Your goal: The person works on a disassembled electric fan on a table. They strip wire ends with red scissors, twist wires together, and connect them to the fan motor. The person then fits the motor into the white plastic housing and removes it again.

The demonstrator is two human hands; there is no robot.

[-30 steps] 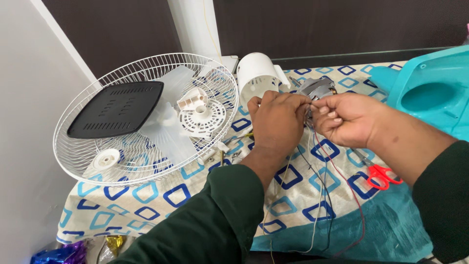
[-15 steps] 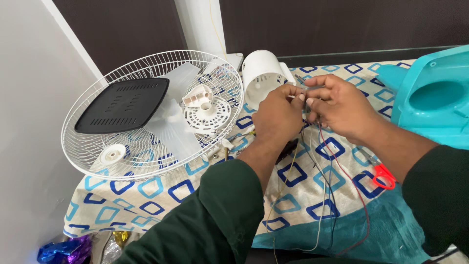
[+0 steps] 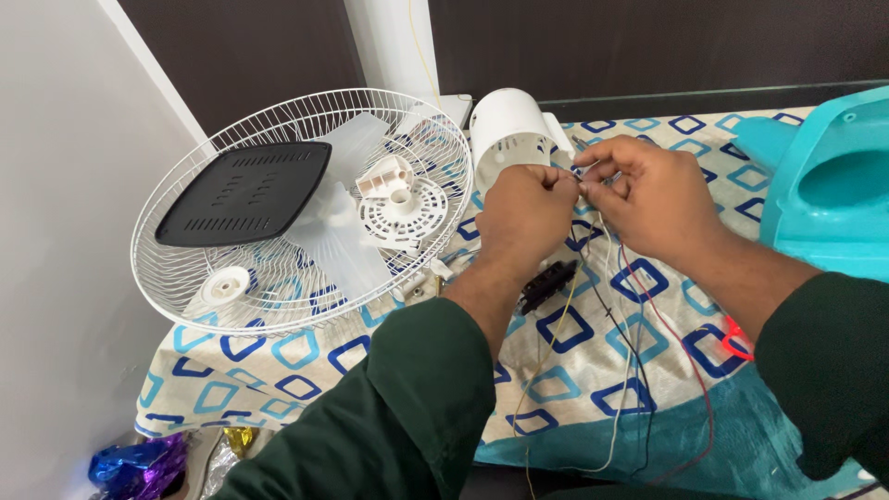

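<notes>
My left hand and my right hand meet above the patterned cloth, both pinching the ends of thin wires between fingertips. Red, black, yellow and white wires hang down from the hands toward the near edge. A small black part lies on the cloth just below my left hand. A white cylindrical motor housing stands right behind the hands.
A white wire fan guard lies at the left, holding a black vented plate, clear fan blades and a white hub piece. A turquoise plastic body sits at the right. Shiny foil wrappers lie at bottom left.
Both hands have risen slightly and stayed together on the wire ends; the view has shifted, so the fan guard and housing appear a little further right.
</notes>
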